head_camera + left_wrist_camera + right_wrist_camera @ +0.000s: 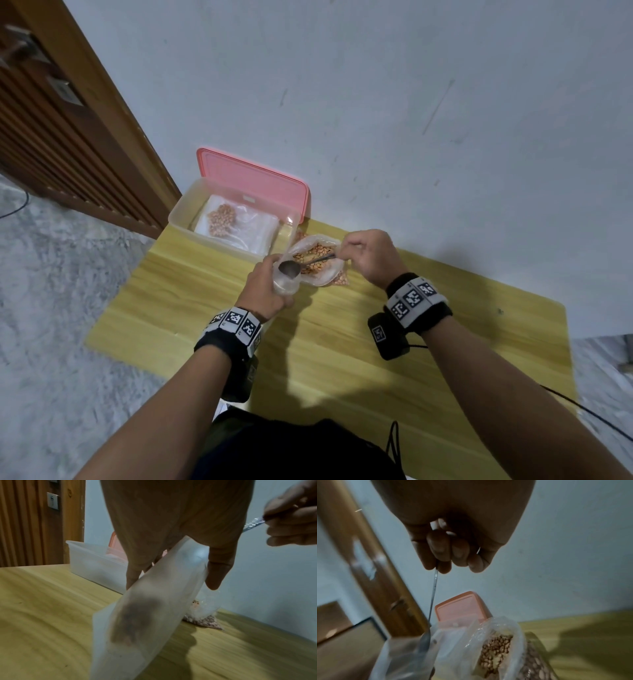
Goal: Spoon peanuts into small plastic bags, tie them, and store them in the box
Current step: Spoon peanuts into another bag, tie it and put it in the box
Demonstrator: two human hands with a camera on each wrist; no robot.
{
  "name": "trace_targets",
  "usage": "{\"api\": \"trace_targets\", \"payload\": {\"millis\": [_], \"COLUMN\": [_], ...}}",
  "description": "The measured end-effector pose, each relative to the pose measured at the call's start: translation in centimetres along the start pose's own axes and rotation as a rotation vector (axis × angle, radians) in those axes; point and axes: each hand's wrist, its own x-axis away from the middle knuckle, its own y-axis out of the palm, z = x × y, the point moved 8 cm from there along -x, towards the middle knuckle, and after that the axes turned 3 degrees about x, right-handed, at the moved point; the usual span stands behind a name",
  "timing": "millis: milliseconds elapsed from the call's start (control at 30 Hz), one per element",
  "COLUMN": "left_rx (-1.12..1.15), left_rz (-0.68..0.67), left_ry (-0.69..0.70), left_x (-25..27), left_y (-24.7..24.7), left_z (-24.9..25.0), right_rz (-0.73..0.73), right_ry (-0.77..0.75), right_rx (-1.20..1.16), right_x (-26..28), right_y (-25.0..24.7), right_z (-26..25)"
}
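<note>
My left hand (265, 287) grips a small clear plastic bag (286, 286) by its open mouth; in the left wrist view the small bag (145, 622) hangs down with a few peanuts near its bottom. My right hand (368, 255) pinches the handle of a metal spoon (291, 268), whose empty bowl sits over the small bag's mouth. Just behind lies a large open bag of peanuts (317, 262). In the right wrist view the spoon (433, 595) runs down from my fingertips (440, 563) into the small bag (406, 660), beside the peanut bag (498, 649).
A clear storage box (185, 209) stands at the table's far left corner, with a filled peanut bag (222, 216) inside and its pink lid (253, 181) leaning on the wall. The yellow wooden table (376, 377) meets the wall behind. A wooden door (51, 120) is at left.
</note>
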Motion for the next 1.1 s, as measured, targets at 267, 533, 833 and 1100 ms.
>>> {"api": "trace_targets", "payload": {"millis": [267,533,833,1100], "left_rx": [-0.035,-0.1,-0.135,-0.117], "left_rz": [-0.009,-0.013,0.007,-0.042], "left_ry": [-0.062,-0.048,-0.048,-0.065], "left_x": [-0.5,-0.5,-0.2,-1.1], "left_y": [-0.3,0.0,0.0,1.0], "left_z": [-3.1,-2.8,-2.5,-2.4], "right_rz": [0.225,0.314,0.161,-0.065], "right_ry": [0.423,0.405,0.395,0.125], "right_rx": [-0.05,0.079,0.206,0.384], "right_x": [1.8,1.0,-0.2,0.2], "right_y": [-0.5,4.0,6.8,3.3], "right_z": [8.8,9.4,11.0,10.3]}}
